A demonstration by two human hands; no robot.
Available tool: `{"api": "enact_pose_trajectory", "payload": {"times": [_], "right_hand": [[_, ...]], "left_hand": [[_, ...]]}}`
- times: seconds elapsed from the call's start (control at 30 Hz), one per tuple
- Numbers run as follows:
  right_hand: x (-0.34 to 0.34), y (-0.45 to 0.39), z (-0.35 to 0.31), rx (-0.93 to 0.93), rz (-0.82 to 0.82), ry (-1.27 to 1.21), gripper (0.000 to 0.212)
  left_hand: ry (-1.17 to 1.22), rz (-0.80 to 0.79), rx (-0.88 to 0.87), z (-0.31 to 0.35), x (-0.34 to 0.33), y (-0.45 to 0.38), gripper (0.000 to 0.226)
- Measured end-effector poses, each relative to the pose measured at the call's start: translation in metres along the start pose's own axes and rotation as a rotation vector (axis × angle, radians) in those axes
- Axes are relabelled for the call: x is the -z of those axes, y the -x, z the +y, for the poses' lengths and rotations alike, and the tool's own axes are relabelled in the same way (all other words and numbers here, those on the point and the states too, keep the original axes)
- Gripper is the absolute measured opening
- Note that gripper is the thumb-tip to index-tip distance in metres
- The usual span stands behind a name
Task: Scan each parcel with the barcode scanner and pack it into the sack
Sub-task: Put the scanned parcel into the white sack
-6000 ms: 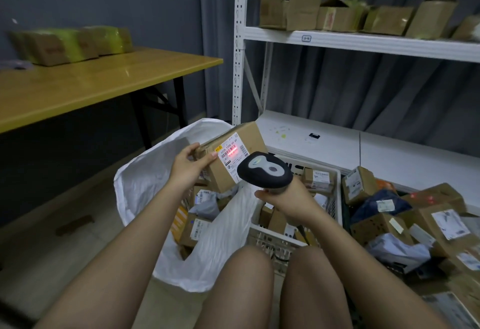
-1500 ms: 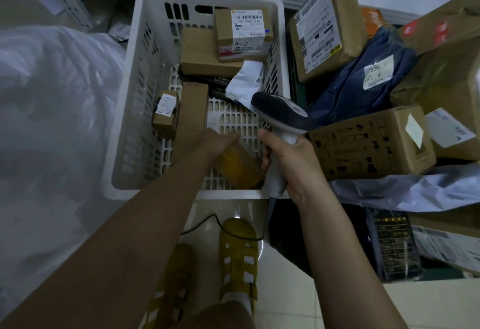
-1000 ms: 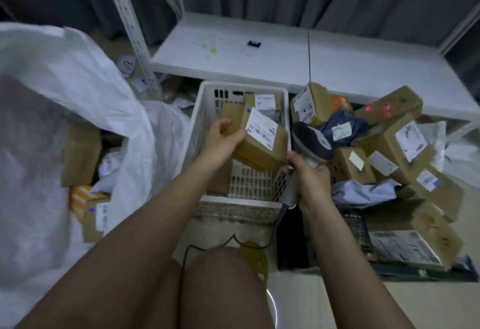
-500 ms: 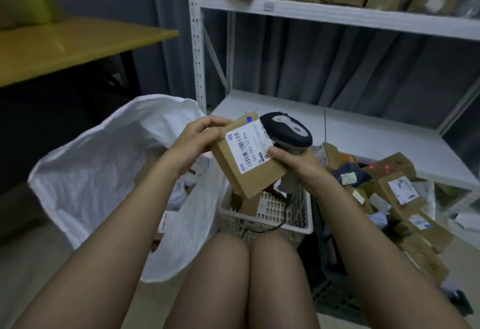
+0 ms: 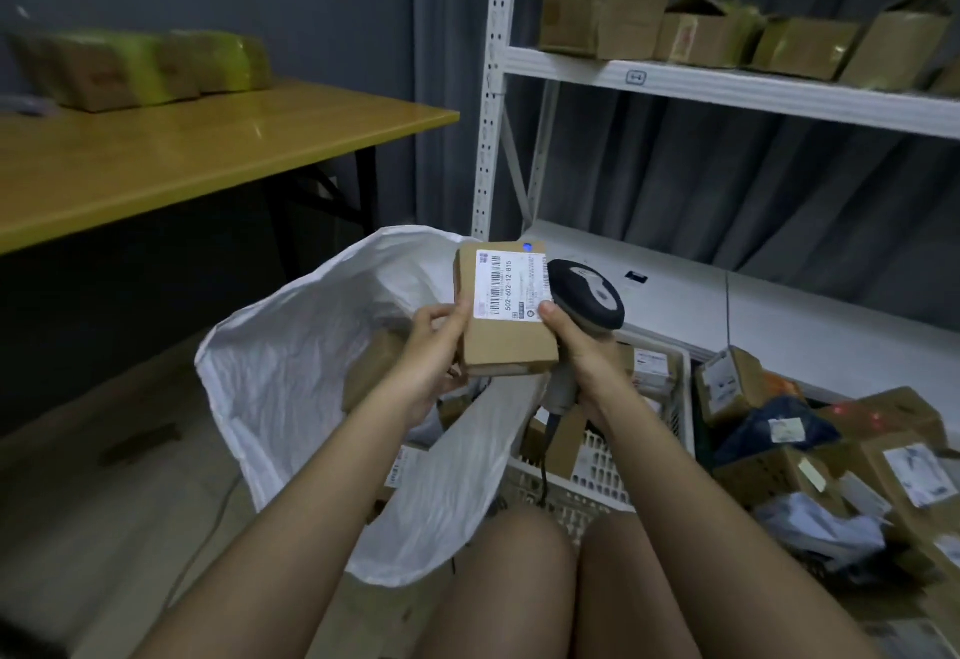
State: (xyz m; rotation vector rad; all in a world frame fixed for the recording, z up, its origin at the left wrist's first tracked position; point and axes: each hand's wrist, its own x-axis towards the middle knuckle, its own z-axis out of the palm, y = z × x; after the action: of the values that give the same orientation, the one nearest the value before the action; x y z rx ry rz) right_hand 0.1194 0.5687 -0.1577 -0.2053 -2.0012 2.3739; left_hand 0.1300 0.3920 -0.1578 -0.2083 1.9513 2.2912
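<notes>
Fingers of the left hand (image 5: 434, 346) are gripping a parcel (image 5: 506, 315) above the sack (image 5: 291, 388); the right hand (image 5: 582, 351) is clasping the scanner (image 5: 589, 297) beside the parcel.

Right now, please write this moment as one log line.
left hand: holds parcel | right hand: grips scanner | sack: open

Dim, bluish indoor light; glare streaks the table (image 5: 208, 159), its far parcels blurred, wide-angle bending at edges.

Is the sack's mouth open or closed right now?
Open. The white sack has its rim spread wide beside the person's knees, and cardboard parcels show inside through the mouth.
</notes>
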Motion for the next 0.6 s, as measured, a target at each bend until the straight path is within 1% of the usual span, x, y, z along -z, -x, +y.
{"api": "enact_pose_trajectory", "payload": {"times": [0.07,0.17,0.23,0.33,0.37,0.43,0.47,0.57,0.6], "right_hand": [[-0.009,-0.004,0.004,0.020,0.005,-0.002,0.038],[-0.016,-0.008,0.009,0.023,-0.061,0.040,0.030],[-0.016,-0.012,0.008,0.007,-0.107,0.131,0.033],[-0.006,-0.014,0.003,0.037,-0.154,0.335,0.046],[-0.002,-0.012,0.001,0.049,-0.189,0.392,0.044],[0.003,-0.004,-0.002,0.091,-0.297,0.525,0.030],[0.005,0.001,-0.003,0.110,-0.338,0.600,0.030],[0.007,0.007,0.003,0.158,-0.370,0.759,0.056],[0.007,0.011,0.005,0.149,-0.373,0.787,0.057]], "left_hand": [[0.026,-0.081,0.001,-0.009,0.005,0.009,0.052],[0.004,-0.113,-0.069,-0.018,0.020,0.008,0.063],[-0.017,-0.071,-0.107,-0.017,0.032,0.005,0.062],[-0.054,0.012,-0.151,-0.008,0.055,0.001,0.059],[-0.091,0.044,-0.162,-0.006,0.064,-0.001,0.059],[-0.197,0.084,-0.160,-0.004,0.081,-0.007,0.061],[-0.247,0.085,-0.145,-0.004,0.087,-0.010,0.062],[-0.328,0.072,-0.099,-0.006,0.095,-0.015,0.065],[-0.346,0.081,-0.090,-0.008,0.096,-0.017,0.066]]}}
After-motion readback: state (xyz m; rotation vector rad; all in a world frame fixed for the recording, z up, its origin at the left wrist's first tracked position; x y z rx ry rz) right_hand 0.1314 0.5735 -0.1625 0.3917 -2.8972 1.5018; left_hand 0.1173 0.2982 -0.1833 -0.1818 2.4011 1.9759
